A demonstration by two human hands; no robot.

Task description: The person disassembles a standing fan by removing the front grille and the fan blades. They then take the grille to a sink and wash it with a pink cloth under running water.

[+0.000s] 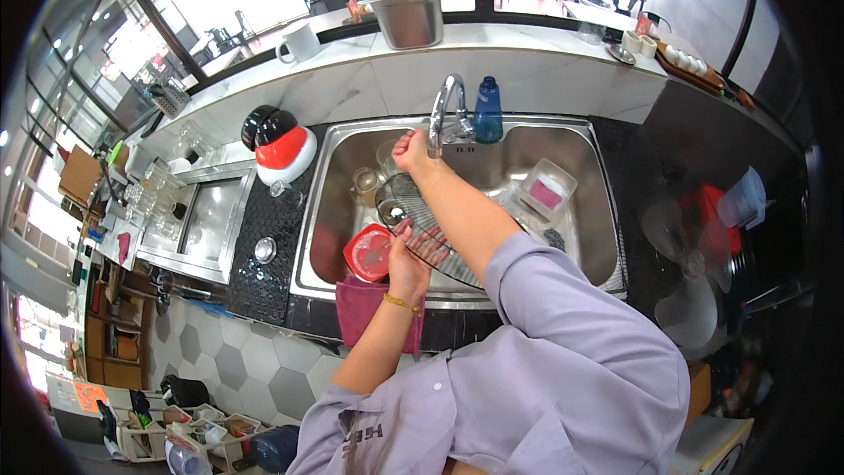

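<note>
My left hand point(414, 260) grips the lower left rim of an oval, ribbed clear glass dish point(422, 211), tilted over the steel double sink point(603, 211). Fingers show through the glass. My right hand point(414, 150), fingers curled, is beside the chrome faucet point(450, 102); whether it holds anything is unclear. Its forearm crosses above the dish and hides part of it. A red container point(368, 253) and a glass mug point(365, 179) lie in the left basin. A clear plastic box with a pink sponge point(546, 191) sits in the right basin, near a dark scrubber point(554, 237).
A blue bottle point(488, 109) stands behind the sink. A maroon cloth point(359, 316) hangs over the front edge. Left are a red, black and white container point(280, 152) and several glasses point(155, 191). A fan point(692, 270) stands right. A steel utensil bin point(409, 20) sits on the ledge.
</note>
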